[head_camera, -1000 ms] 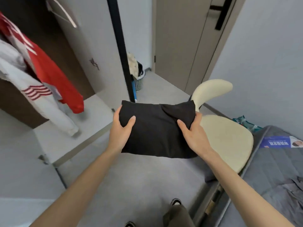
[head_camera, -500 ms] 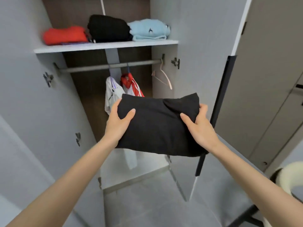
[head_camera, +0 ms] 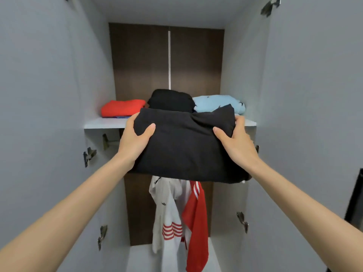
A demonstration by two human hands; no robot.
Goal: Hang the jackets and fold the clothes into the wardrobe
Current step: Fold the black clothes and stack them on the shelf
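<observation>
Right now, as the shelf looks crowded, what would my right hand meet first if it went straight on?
Probably the light blue folded garment on the shelf, just beyond the black bundle that the right hand grips; depth is hard to judge.

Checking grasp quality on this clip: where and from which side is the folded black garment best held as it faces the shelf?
By its two short ends, one hand from each side, thumbs on top. The black garment is a wide, soft folded bundle that would likely sag or unfold if pinched at one spot. The left hand and right hand grip it this way, roughly level before the shelf.
</observation>
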